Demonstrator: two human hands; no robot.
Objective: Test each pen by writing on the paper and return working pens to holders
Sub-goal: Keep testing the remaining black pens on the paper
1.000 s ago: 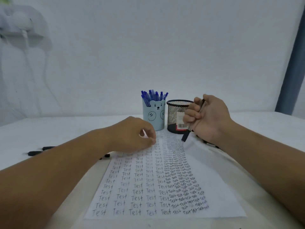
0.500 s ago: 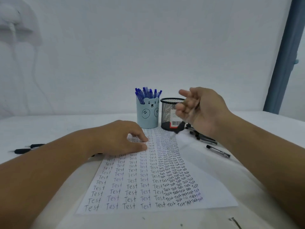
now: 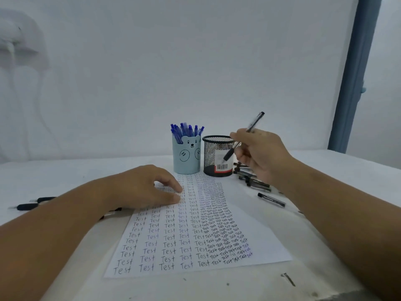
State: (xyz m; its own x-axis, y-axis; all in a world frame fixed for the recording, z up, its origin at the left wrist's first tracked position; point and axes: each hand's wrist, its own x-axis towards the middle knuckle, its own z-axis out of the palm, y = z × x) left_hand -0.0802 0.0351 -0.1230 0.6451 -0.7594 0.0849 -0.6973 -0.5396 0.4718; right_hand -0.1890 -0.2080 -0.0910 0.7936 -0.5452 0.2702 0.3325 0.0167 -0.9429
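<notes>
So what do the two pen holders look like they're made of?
The black holder looks like painted metal mesh: you see through its fine grid. The light blue bear-face holder is opaque, smooth and matte, probably plastic or coated card; I can't tell which.

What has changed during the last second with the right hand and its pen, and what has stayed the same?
The right hand rose off the paper and turned the black pen in its fingers: it was tucked in the fist near the sheet, now it slants in front of the mesh holder, back end up. The left hand still presses the paper; both holders are unmoved.
</notes>
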